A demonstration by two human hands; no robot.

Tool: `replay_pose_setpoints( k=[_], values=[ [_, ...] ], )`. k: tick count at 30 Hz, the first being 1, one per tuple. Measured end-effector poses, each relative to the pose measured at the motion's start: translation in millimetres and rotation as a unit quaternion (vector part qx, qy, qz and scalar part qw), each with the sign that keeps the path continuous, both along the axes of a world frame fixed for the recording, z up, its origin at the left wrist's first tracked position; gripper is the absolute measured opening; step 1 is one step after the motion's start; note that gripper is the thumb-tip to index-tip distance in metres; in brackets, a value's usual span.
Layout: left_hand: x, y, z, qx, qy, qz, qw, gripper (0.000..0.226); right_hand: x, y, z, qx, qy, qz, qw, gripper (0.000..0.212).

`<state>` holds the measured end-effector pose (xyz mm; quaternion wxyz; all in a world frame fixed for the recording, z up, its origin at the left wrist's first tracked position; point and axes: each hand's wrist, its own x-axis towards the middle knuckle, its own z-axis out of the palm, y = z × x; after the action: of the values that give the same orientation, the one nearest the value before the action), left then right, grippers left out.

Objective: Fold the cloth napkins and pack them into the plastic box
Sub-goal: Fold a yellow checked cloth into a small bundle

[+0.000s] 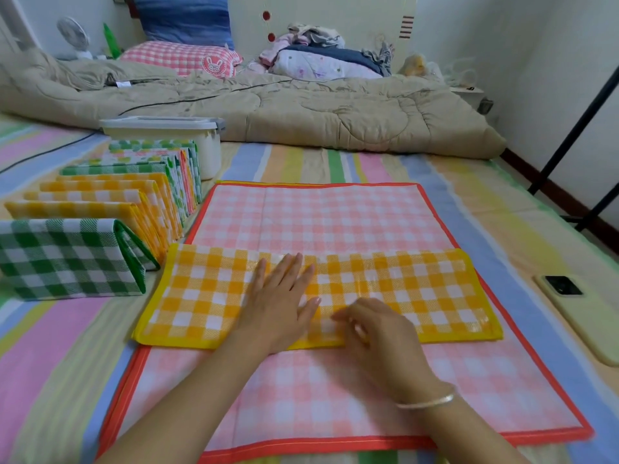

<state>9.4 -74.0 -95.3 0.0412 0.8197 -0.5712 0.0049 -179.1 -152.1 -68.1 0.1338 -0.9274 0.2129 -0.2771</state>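
Observation:
A yellow checked napkin [418, 289], folded into a long strip, lies across a larger pink checked napkin [318, 216] with a red border, spread flat on the bed. My left hand [278, 306] presses flat on the middle of the yellow strip, fingers straight. My right hand [378, 336] is beside it at the strip's near edge, fingers curled and pinching the yellow cloth; it is slightly blurred. A row of folded napkins [100, 202] stands on edge at the left, a green checked one [63, 259] nearest. Behind the row sits the white plastic box [207, 142].
A phone [576, 306] lies on the striped sheet at the right. A beige quilt [301, 112] is bunched across the far side, with pillows and clothes behind it. Black stand legs [569, 139] rise at the right by the wall.

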Motion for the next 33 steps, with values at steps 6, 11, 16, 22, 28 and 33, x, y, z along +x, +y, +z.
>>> replay_pose_setpoints(
  k=[6,11,16,22,28,33],
  values=[
    [-2.3,0.5,-1.3,-0.006,-0.024,0.002,1.000,0.082,63.8,-26.7,6.1,0.028,0.200,-0.034,0.979,0.053],
    [0.9,3.4,-7.5,-0.026,-0.004,-0.002,1.000,0.077,46.0,-62.9,-11.2,0.073,0.328,-0.146,0.930,0.067],
    [0.8,3.3,-7.4,-0.016,-0.020,0.013,1.000,0.076,-8.3,-114.3,-15.3,0.125,0.329,-0.319,0.880,0.088],
    [19.9,7.5,12.6,0.035,0.069,0.107,0.991,0.101,-8.6,-113.5,-21.5,0.105,0.329,-0.316,0.884,0.091],
    [62.8,53.2,16.3,0.060,0.054,0.260,0.962,0.102,-7.8,-115.4,-26.0,0.107,0.325,-0.320,0.884,0.093],
    [63.4,49.9,18.0,0.096,0.063,0.278,0.954,0.104,-8.8,-117.5,-25.1,0.118,0.311,-0.318,0.888,0.093]
  ],
)
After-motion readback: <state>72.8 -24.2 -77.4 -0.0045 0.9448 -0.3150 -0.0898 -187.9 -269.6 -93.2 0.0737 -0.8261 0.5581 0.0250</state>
